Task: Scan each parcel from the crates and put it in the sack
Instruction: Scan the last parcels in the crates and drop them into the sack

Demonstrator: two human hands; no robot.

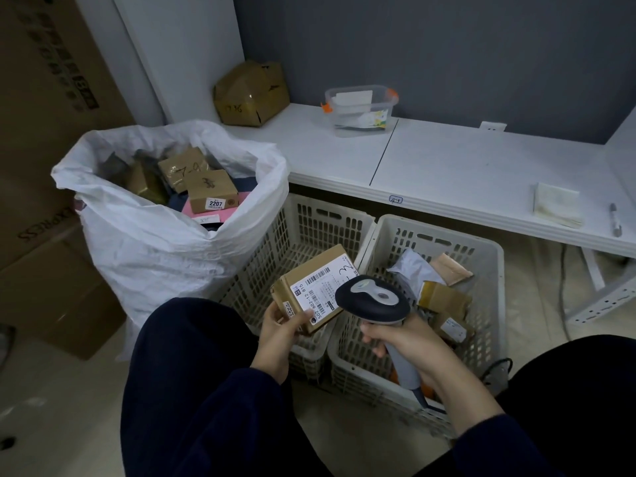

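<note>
My left hand (280, 323) grips a small brown cardboard parcel (311, 282) with a white barcode label, held above the left crate (311, 218). My right hand (401, 339) holds a grey and black barcode scanner (373, 299), its head right beside the parcel's label. The right crate (481, 256) holds several parcels (444, 297), brown boxes and a white pouch. A big white woven sack (148, 242) stands at the left, open, with several brown parcels (206, 187) inside.
A white table (447, 166) runs behind the crates, with a crumpled brown box (251, 92), a clear plastic tub (361, 110), a folded cloth (557, 203) and a pen (615, 220) on it. Large cardboard boxes (44, 166) stand at the left. My knees frame the bottom.
</note>
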